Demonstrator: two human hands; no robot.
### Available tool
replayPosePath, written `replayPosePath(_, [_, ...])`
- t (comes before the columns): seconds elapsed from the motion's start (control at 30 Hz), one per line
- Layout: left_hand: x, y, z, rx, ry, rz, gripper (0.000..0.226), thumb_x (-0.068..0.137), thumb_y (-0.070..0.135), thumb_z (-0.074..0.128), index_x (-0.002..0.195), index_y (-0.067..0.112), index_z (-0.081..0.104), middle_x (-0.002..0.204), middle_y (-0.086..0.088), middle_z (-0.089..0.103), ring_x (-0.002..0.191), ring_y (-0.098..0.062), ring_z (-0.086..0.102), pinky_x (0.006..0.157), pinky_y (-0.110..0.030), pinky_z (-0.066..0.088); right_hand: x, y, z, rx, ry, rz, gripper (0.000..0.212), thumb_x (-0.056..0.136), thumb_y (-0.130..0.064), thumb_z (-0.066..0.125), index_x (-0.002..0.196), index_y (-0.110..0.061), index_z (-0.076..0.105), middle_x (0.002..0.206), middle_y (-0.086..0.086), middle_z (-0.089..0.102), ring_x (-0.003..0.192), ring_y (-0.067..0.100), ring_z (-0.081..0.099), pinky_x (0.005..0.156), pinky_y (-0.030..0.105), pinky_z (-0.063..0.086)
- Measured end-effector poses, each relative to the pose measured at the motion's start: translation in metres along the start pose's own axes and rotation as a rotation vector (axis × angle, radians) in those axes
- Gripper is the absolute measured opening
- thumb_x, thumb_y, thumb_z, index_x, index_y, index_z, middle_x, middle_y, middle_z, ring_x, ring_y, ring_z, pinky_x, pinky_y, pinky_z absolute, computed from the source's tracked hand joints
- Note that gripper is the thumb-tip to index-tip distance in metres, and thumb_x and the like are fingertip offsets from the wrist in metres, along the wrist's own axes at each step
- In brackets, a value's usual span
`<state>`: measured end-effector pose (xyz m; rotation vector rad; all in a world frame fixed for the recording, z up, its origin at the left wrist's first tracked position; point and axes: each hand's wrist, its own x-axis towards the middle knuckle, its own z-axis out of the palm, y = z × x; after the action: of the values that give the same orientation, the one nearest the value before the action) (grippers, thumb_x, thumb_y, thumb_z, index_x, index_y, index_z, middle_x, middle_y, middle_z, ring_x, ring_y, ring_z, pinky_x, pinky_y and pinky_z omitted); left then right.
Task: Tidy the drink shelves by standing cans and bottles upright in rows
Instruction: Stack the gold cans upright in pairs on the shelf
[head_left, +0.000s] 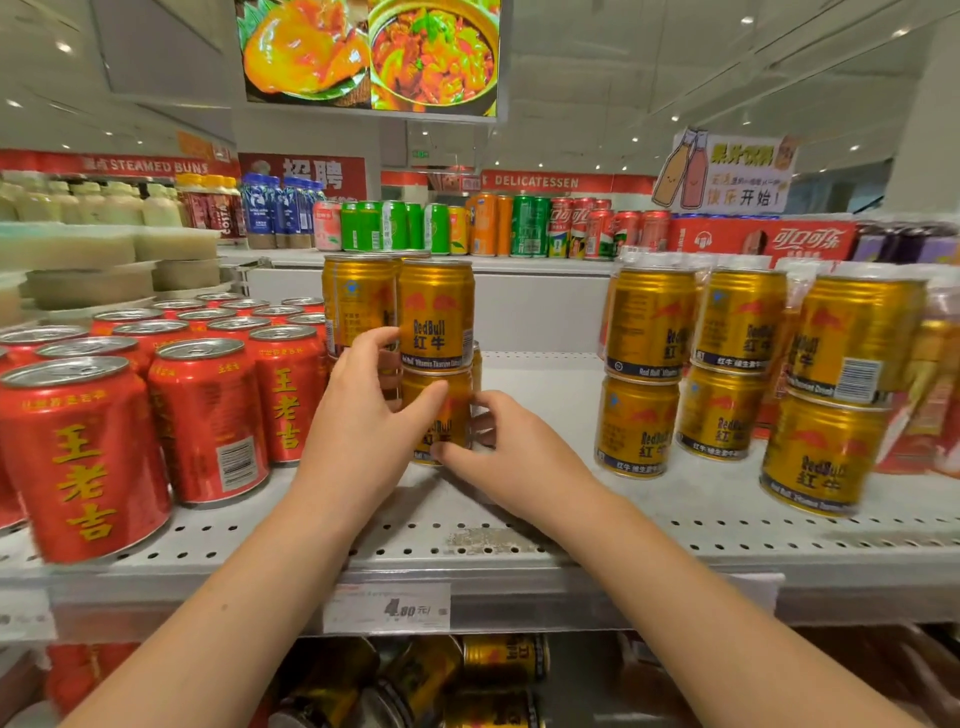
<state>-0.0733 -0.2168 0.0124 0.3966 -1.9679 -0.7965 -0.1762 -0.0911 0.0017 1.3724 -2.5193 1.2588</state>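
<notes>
The left hand (363, 415) is curled round the left side of a stack of 2 gold cans. Its thumb lies across the front of the lower can (456, 410), just under the seam with the upper can (436, 312), and its fingers reach behind at about that seam. The right hand (511, 452) pinches the same lower can from the right, with the thumb low on the front and the fingers curled at the side. Both hands are half closed on the stack, and neither lifts it clear of the shelf (519, 540).

The stack stands upright near the middle of the shelf. Just left and behind it is another gold can (356, 306), and the red cans (208, 415) stand in rows further left. To the right, well apart, there are more gold stacks (644, 364), and some of them look tilted.

I judge that the step in hand is to square this stack into its row. The next move calls for a slow push or a small turn from the bottom, with the upper can kept centred so it does not slide off. On the shelf below, some loose cans (415, 675) lie on their sides and are not yet stood up.
</notes>
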Motion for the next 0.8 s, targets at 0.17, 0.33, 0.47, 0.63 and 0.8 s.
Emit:
replayPosePath(0.17, [-0.009, 0.014, -0.004, 0.134, 0.104, 0.107, 0.063, 0.086, 0.039, 0.077, 0.138, 0.023, 0.047, 0.115, 0.002, 0.058, 0.098, -0.012, 0.059, 0.083, -0.034, 0.053, -0.052, 0.01, -0.04, -0.029, 0.199, -0.168, 0.05, 0.088, -0.057, 0.058, 0.134, -0.046, 0.044, 0.127, -0.025, 0.054, 0.115, -0.004, 0.052, 0.092, 0.022, 0.05])
replayPosePath(0.33, [-0.019, 0.046, 0.012, 0.135, 0.047, 0.251, 0.05, 0.09, 0.036, 0.07, 0.135, 0.024, 0.049, 0.109, 0.007, 0.06, 0.096, -0.011, 0.059, 0.084, -0.03, 0.049, -0.087, 0.05, -0.102, 0.004, 0.399, -0.113, 0.025, 0.093, -0.04, 0.058, 0.117, -0.038, 0.055, 0.111, -0.021, 0.06, 0.105, -0.002, 0.059, 0.086, 0.025, 0.054])
replayPosePath(0.47, [-0.015, 0.082, 0.068, -0.093, -0.168, 0.099, 0.052, 0.09, 0.046, 0.068, 0.135, 0.03, 0.047, 0.112, 0.015, 0.061, 0.098, 0.002, 0.061, 0.078, -0.016, 0.052, -0.081, 0.076, -0.117, -0.106, 0.334, 0.11, 0.052, 0.09, -0.047, 0.062, 0.135, -0.034, 0.039, 0.13, -0.011, 0.048, 0.116, 0.01, 0.053, 0.094, 0.039, 0.051])
replayPosePath(0.63, [-0.006, 0.101, 0.125, -0.192, -0.409, -0.052, 0.062, 0.082, 0.057, 0.075, 0.133, 0.039, 0.045, 0.116, 0.019, 0.063, 0.097, 0.008, 0.064, 0.077, -0.018, 0.055, -0.069, 0.091, -0.116, -0.152, 0.128, 0.164, 0.074, 0.087, -0.051, 0.06, 0.148, -0.034, 0.021, 0.142, -0.007, 0.048, 0.121, 0.014, 0.054, 0.092, 0.036, 0.052])
replayPosePath(0.8, [-0.001, 0.1, 0.121, -0.162, -0.422, -0.084, 0.056, 0.08, 0.051, 0.079, 0.128, 0.039, 0.052, 0.112, 0.019, 0.07, 0.095, 0.004, 0.07, 0.085, -0.029, 0.06, -0.056, 0.097, -0.12, -0.12, 0.034, 0.092, 0.044, 0.086, -0.052, 0.059, 0.123, -0.043, 0.035, 0.091, -0.022, 0.06, 0.074, -0.001, 0.062, 0.056, 0.017, 0.047])
